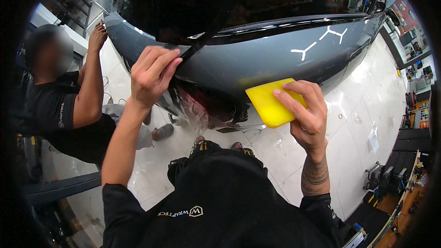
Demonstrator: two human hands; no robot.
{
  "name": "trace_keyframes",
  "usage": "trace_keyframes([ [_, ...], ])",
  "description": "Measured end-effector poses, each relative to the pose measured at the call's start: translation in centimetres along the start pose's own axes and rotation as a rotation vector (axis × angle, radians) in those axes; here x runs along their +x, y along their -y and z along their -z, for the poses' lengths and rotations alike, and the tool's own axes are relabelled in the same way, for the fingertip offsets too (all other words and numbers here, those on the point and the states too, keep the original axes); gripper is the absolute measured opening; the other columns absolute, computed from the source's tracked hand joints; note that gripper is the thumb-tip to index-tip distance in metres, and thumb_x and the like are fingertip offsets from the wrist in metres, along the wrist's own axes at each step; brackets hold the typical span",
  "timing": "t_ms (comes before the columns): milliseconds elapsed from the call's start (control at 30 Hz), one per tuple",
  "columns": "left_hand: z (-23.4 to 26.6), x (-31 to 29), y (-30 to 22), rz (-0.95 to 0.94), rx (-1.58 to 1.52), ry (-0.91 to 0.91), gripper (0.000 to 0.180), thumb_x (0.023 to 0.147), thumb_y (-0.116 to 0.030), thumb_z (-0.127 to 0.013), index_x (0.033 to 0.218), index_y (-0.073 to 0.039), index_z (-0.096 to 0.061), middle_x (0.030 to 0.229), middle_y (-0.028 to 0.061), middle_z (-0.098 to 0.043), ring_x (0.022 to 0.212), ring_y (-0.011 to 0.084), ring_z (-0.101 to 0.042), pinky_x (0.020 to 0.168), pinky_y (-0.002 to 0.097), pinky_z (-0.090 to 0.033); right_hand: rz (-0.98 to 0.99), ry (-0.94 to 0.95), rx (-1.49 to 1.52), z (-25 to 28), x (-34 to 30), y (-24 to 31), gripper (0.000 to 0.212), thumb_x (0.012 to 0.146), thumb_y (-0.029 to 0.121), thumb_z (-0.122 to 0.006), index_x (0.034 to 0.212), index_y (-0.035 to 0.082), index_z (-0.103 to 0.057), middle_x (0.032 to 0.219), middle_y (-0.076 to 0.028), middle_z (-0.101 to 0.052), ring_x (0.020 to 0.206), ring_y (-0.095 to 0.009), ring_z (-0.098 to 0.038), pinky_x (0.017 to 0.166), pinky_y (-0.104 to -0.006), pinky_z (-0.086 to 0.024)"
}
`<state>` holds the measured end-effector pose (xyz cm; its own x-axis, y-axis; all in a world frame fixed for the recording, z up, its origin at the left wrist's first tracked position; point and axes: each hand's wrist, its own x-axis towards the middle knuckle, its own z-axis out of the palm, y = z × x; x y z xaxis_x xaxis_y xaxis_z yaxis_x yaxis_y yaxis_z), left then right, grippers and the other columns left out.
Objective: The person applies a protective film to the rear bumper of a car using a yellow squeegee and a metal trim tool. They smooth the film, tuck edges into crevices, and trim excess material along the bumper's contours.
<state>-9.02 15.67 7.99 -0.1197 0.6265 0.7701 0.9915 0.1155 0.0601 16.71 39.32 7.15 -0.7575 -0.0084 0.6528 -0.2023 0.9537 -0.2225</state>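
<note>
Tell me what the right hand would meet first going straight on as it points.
The yellow squeegee in the right hand would likely meet the grey car panel first; depth is unclear, so it may be touching now.

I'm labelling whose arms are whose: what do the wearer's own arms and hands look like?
The left hand and right hand are gloveless. Short black sleeves leave both forearms bare. A dark tattoo marks the right forearm; none shows on the left forearm.

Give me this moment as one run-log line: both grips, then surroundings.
left grip: pinched closed, contents unclear | right grip: holding yellow squeegee | ahead: grey car | left side: co-worker
</note>
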Motion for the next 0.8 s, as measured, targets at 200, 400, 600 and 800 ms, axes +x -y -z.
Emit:
trace_keyframes([
  [200,-0.3,-3.2,-1.4,0.281,0.089,-0.156,0.019,0.084,0.002,-0.065,0.102,0.000,-0.070,0.100,0.0121,-0.066,0.092,0.0276,-0.063,0.085,0.0348,-0.050,0.076,-0.017,-0.003,-3.0,2.9,3.3,0.039,0.072,0.000,-0.062,0.111,0.006,-0.063,0.102,-0.011,-0.061,0.094,-0.028,-0.060,0.076,-0.0403,-0.047],
  [400,2.7,-8.5,-3.4,0.919,-1.135,-0.544,0.054,0.098,-0.041,-0.051,0.126,0.005,-0.053,0.114,0.0178,-0.063,0.107,0.0248,-0.061,0.098,0.0355,-0.045,0.130,-0.087,0.061,-8.3,6.6,9.2,0.039,0.073,0.010,-0.065,0.110,-0.001,-0.063,0.101,-0.013,-0.061,0.087,-0.026,-0.060,0.068,-0.0373,-0.045],
  [600,3.5,-5.6,-5.0,0.905,-0.886,-0.381,0.052,0.101,-0.026,-0.047,0.146,-0.005,-0.033,0.130,0.0170,-0.055,0.107,0.0280,-0.062,0.094,0.0395,-0.048,0.155,0.113,0.381,-12.2,9.3,14.3,0.055,0.078,0.020,-0.069,0.124,-0.006,-0.054,0.122,-0.022,-0.052,0.107,-0.036,-0.055,0.083,-0.0428,-0.045],
  [800,6.4,-4.7,11.3,0.706,0.370,0.091,0.033,0.091,0.001,-0.046,0.118,-0.007,-0.064,0.117,0.0166,-0.060,0.100,0.0304,-0.063,0.084,0.0385,-0.053,0.116,0.338,0.541,-9.2,7.9,12.4,0.043,0.085,0.025,-0.070,0.121,0.004,-0.059,0.120,-0.018,-0.058,0.107,-0.030,-0.057,0.088,-0.0406,-0.046],
])
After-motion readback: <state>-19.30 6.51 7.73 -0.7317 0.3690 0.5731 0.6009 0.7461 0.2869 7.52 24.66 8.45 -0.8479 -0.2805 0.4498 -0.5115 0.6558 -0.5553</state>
